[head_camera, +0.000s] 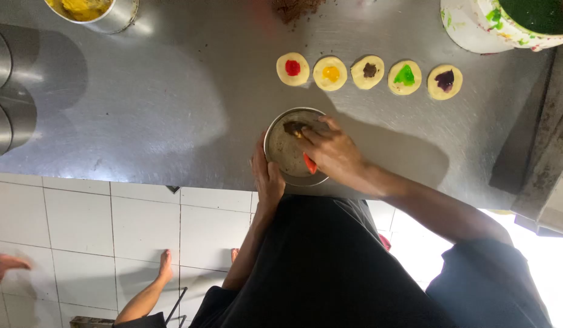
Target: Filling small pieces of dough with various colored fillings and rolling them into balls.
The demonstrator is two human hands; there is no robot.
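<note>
**Bowl at the counter's near edge, both hands on it**

I see a small round steel bowl sitting on the steel counter, hard against the near edge, its rim almost at the drop to the tiled floor; being round, it has no long axis, and its mouth faces straight up. My left hand is clasped on the bowl's near-left rim; my right hand is closed on an orange-handled tool, whose long axis runs from the near right up to the far left, its tip in dark paste at the bowl's far side. Beyond the bowl, well apart from it, five dough discs lie in a row running left to right, each with a coloured dab. Left of the bowl the counter lies open; a white tub stands far right; a paste-filled steel pot far left.
</note>
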